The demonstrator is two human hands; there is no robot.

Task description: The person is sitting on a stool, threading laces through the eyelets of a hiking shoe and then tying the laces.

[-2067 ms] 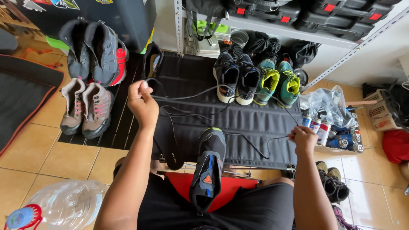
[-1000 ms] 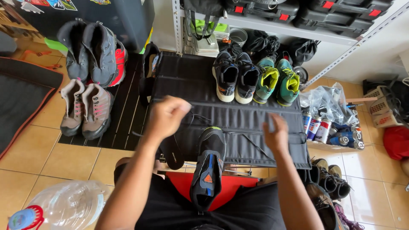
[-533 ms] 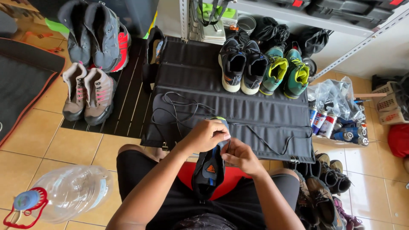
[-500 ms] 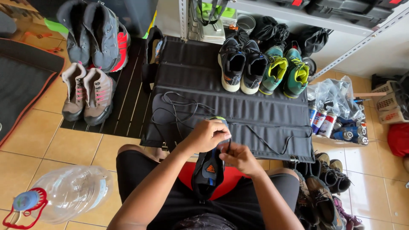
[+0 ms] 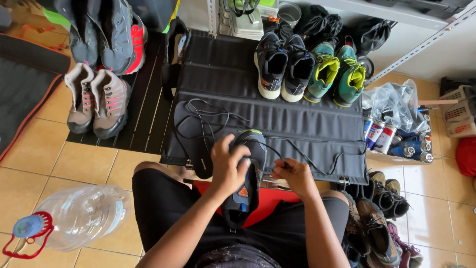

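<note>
A black shoe [image 5: 245,191] with blue and orange trim rests between my knees, toe pointing away from me. My left hand [image 5: 227,166] lies on its upper with the fingers curled on the lacing area. My right hand [image 5: 292,174] pinches a black shoelace [image 5: 322,166] beside the shoe; the lace trails right over the black mat [image 5: 223,74]. More loose black lace [image 5: 203,116] and a dark insole [image 5: 191,141] lie on the mat ahead of my left hand.
Two black sneakers [image 5: 283,67] and two teal-green ones [image 5: 337,74] stand at the mat's far edge. Grey-pink shoes [image 5: 96,101] and grey boots [image 5: 106,30] sit left. A clear water jug [image 5: 74,216] lies lower left; spray cans [image 5: 391,139] and more shoes [image 5: 382,218] are right.
My hands, spread wide pulling the lace two seconds ago, have come together at the shoe. Since half a second ago they have shifted slightly, the left now covering the upper.
</note>
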